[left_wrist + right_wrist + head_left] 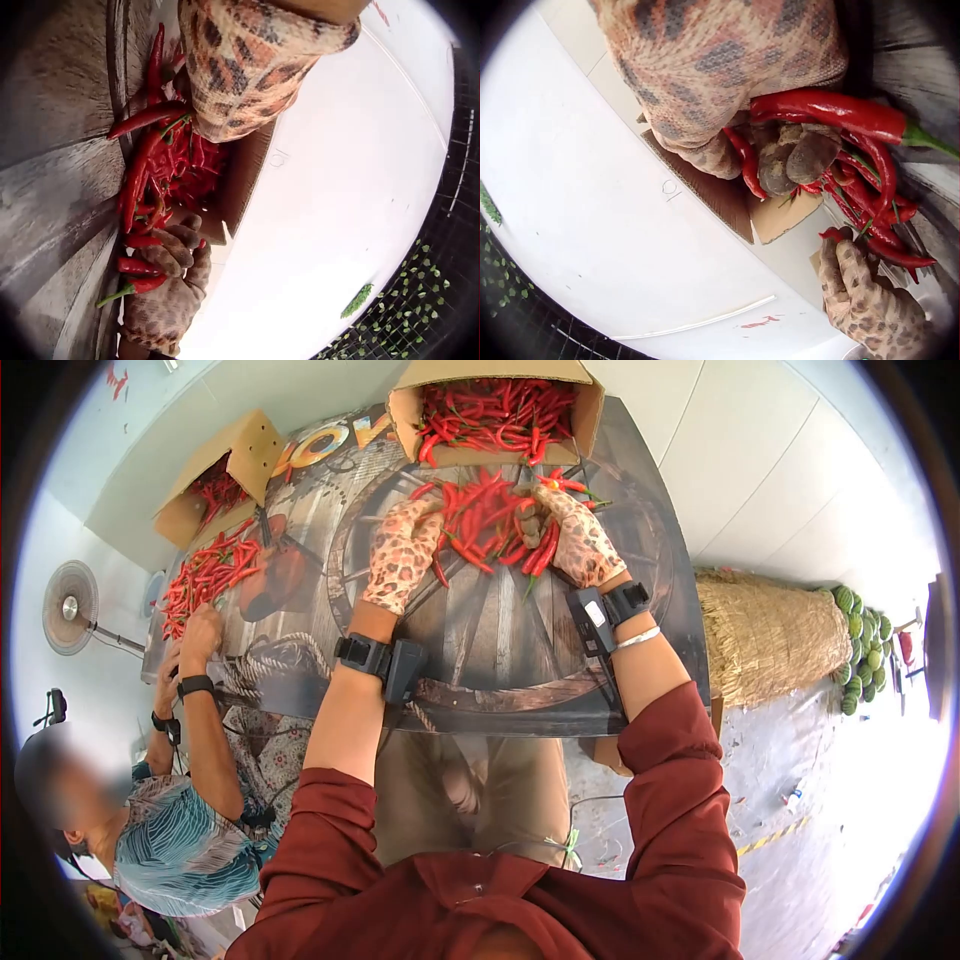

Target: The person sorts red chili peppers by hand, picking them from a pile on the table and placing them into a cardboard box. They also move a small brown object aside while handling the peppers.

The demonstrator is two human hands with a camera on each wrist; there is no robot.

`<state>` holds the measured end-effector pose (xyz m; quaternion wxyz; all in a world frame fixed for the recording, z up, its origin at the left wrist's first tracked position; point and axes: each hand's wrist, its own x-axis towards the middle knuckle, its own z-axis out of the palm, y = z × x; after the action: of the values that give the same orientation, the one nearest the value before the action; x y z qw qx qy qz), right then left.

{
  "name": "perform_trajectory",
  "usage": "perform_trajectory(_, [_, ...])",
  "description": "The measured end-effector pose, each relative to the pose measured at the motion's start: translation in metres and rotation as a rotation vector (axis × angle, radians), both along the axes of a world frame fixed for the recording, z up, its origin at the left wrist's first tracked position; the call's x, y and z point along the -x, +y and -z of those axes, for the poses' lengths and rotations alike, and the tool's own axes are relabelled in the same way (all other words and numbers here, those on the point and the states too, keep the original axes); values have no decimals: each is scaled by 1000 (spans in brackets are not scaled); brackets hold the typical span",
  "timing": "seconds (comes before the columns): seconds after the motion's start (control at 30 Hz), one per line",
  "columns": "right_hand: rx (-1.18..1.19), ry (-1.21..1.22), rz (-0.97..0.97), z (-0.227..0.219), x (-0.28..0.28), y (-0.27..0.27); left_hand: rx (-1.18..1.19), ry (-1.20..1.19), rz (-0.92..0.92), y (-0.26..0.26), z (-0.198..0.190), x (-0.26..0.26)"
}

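Both my hands wear leopard-print gloves and work at a loose pile of red chili peppers before an open cardboard box. My left hand is at the pile's left side; in the right wrist view, a red chili pepper shows at its curled fingertips. On the right side, my right hand curls its darkened fingers around several chili peppers, whose green stems stick out. The left hand's fingers are hidden behind the glove in the left wrist view.
More chilies fill the tipped box. Leftward, a second person's hands are at another chili pile below a smaller cardboard box. A fan stands at far left. Straw and watermelons lie right of the table.
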<state>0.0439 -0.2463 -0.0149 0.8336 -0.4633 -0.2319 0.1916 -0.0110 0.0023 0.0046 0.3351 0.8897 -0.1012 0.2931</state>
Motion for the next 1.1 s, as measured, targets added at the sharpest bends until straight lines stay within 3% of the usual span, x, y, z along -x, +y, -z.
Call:
perform_trajectory(0.07, [99, -133, 74, 0, 1, 1, -83, -38, -35, 1, 4, -3])
perform_trajectory(0.13, [330, -363, 303, 4, -2, 3, -57, 21, -81, 2, -2, -1])
perform_trajectory(0.17, [330, -364, 302, 7, -4, 2, -50, -17, -93, 6, -2, -1])
perform_trajectory(0.23, [501, -775, 395, 4, -1, 2, -49, -52, -130, 15, 1, 0])
perform_trajectory(0.27, [501, -774, 395, 2, 0, 1, -49, -51, -130, 20, 2, 1])
perform_trajectory(0.33, [-30, 91, 5, -11, 8, 2, -27, 31, -143, 28, 3, 5])
perform_trajectory(0.4, [-59, 122, -9, -9, 6, 5, -79, -23, -163, 31, 6, 5])
perform_trajectory(0.5, [-84, 147, -31, -6, 2, 3, -143, 82, -105, 32, 9, 6])
perform_trajectory(0.57, [-82, 144, -40, -5, 1, 2, -296, 89, -48, 29, 5, 11])
perform_trajectory(0.63, [153, -165, 107, -3, 2, 1, -290, 102, -63, 29, 6, 10])
perform_trajectory(0.73, [332, -311, 229, 1, -1, 1, -289, 112, -89, 31, 8, 7])
perform_trajectory(0.87, [363, -295, 216, 2, -2, 0, -313, 40, -105, 35, 13, 5])
perform_trajectory(0.97, [281, -275, 229, 3, -3, 2, -312, 31, -123, 36, 15, 4])
perform_trajectory(1.03, [-160, 190, -71, -3, 0, 2, -322, 27, -133, 36, 15, 3])
perform_trajectory(1.1, [-125, 181, -29, -5, 3, 4, -331, 24, -142, 36, 13, 5])
